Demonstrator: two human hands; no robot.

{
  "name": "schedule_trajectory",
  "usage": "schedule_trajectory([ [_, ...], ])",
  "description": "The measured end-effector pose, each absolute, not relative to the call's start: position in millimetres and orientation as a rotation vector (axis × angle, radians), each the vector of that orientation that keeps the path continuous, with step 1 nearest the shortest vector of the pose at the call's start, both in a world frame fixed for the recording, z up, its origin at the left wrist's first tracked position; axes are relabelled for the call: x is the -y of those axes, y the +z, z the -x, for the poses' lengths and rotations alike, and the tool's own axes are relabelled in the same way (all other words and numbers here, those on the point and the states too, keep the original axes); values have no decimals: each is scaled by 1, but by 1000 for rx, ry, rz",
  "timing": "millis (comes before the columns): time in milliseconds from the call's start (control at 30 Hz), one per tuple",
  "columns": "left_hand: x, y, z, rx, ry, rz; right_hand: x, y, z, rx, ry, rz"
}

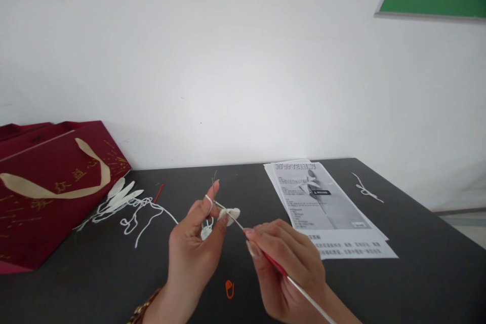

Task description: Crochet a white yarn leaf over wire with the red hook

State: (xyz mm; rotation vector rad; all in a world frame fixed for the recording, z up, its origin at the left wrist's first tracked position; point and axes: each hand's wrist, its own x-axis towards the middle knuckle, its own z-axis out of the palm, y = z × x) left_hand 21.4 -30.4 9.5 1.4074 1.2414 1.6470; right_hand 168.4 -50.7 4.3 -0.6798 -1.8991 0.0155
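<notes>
Pinched between the thumb and fingers of my left hand [195,243] is a small white crochet piece [233,212]. White yarn [209,203] loops round a raised finger of that hand, and a thin greenish strand [213,187] stands up beside it. My right hand [290,263] grips a crochet hook [309,299] with a red handle section, much like a pen. The hook's metal shaft reaches to the white piece and crosses it; the tip's exact place in the stitches is too small to tell. An orange stitch marker [230,289] lies on the table below, between my wrists.
Several white crocheted petals [120,196] with tangled yarn tails lie left, near a thin red stick [159,193]. A dark red gift bag [56,182] stands at the left. Printed sheets [341,248] and a knotted white yarn scrap [366,191] are on the black table [429,263] at right.
</notes>
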Motion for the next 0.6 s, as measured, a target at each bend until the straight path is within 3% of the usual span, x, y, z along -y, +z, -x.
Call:
schedule_trajectory([
  [233, 24, -19, -14, -1319, 1801, -1700, 48, -2, -167, 1848, -96, 554],
  [600, 20, -18, -20, -989, 1859, -1207, 43, -3, -169, 1645, 205, 654],
])
